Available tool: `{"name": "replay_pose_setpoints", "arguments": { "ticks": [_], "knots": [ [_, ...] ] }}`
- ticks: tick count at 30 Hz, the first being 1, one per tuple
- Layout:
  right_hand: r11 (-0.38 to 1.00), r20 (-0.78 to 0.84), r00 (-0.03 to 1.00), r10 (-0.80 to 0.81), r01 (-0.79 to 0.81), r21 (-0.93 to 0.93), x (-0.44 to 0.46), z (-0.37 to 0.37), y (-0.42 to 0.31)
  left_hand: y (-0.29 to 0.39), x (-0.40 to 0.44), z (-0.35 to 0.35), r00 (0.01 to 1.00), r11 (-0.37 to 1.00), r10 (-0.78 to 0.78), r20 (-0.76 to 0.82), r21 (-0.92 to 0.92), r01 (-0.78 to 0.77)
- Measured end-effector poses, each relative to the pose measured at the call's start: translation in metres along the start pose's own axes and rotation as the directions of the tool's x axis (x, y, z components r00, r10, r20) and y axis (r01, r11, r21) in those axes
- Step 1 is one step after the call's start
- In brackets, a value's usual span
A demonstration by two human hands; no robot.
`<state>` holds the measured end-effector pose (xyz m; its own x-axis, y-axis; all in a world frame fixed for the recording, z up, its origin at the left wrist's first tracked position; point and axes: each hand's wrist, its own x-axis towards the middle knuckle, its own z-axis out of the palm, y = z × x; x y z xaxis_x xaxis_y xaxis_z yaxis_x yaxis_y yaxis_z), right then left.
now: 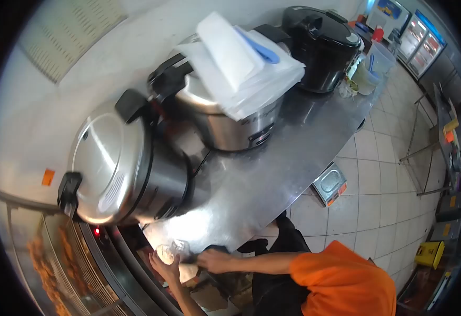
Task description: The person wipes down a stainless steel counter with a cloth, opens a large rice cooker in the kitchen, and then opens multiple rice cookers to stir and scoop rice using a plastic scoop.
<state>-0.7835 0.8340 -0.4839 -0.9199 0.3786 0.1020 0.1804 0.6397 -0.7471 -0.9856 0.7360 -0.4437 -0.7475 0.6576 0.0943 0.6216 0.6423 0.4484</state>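
At the near end of the steel counter, my left hand is curled against a pale, rounded item. Clear plastic lies beside that item, and I cannot make out its kind. My right hand is closed just to the right, at the end of an arm in an orange sleeve. Whatever it grips is too small and dark to name. Between and below the hands shows another whitish piece.
Two steel cookers and a black one line the wall on the counter. White plastic bags top the middle cooker. A heated display holds browned food. A scale is right of the counter.
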Motion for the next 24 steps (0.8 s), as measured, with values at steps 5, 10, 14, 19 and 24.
{"name": "replay_pose_setpoints", "arguments": {
  "ticks": [5,10,14,19,24],
  "knots": [
    [0.879,-0.094,0.911,0.401,-0.354,0.32,0.021,-0.124,0.078,-0.006,0.002,0.035,0.995,0.987,-0.098,-0.02,0.125,0.1],
    [0.718,-0.594,0.664,0.454,-0.668,-0.199,-0.095,-0.289,0.25,0.07,-0.022,0.069,0.987,0.982,-0.138,-0.081,0.122,0.147],
    [0.619,-0.792,0.434,0.429,-0.78,-0.092,-0.093,-0.373,0.35,0.127,-0.026,0.094,0.988,0.994,-0.058,-0.145,0.078,0.07],
    [0.658,-0.808,0.458,0.371,-0.743,-0.119,-0.027,-0.446,0.45,0.214,-0.026,0.084,0.972,0.919,-0.219,-0.087,0.316,0.235],
    [0.49,-0.92,0.241,0.31,-0.87,-0.062,-0.158,-0.472,0.472,0.249,-0.019,0.075,0.956,0.891,-0.289,0.048,0.38,0.25]
  ]
}}
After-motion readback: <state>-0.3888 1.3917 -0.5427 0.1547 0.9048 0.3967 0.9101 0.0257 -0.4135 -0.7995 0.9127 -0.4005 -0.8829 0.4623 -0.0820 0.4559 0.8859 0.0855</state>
